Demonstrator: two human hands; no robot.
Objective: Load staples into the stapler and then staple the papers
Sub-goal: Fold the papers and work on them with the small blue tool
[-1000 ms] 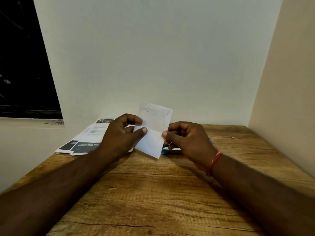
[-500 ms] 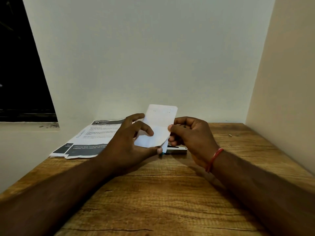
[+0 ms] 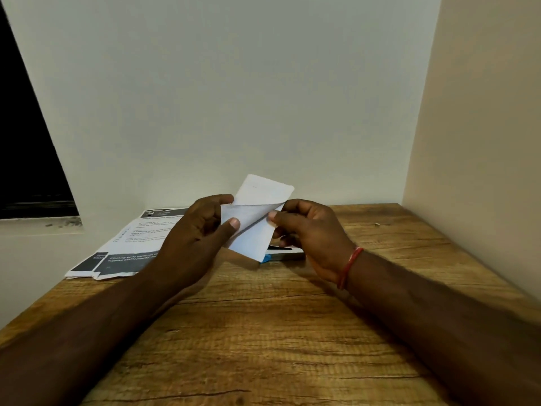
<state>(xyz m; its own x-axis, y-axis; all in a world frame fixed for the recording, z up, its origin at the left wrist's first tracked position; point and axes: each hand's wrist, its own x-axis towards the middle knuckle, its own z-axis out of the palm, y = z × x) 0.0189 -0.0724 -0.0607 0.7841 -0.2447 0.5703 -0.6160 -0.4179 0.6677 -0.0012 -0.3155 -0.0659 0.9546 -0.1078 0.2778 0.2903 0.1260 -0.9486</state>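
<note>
Both hands hold small white paper slips (image 3: 257, 212) above the wooden table (image 3: 263, 332). My left hand (image 3: 196, 238) pinches the left side with thumb and fingers. My right hand (image 3: 307, 232) pinches the right edge, where the front slip peels away from the back one. Two small staple marks show near the top of the back slip. Behind and below the slips lies the stapler (image 3: 285, 253), silver with a blue end, mostly hidden by the slips and my right hand.
Printed sheets (image 3: 128, 247) with dark headers lie at the back left of the table, against the white wall. A beige side wall closes the right. A tiny loose bit (image 3: 377, 224) lies at the back right.
The slips were flat and upright a second ago. Now my right hand has peeled the front slip away along a diagonal, and both hands sit slightly higher in the picture.
</note>
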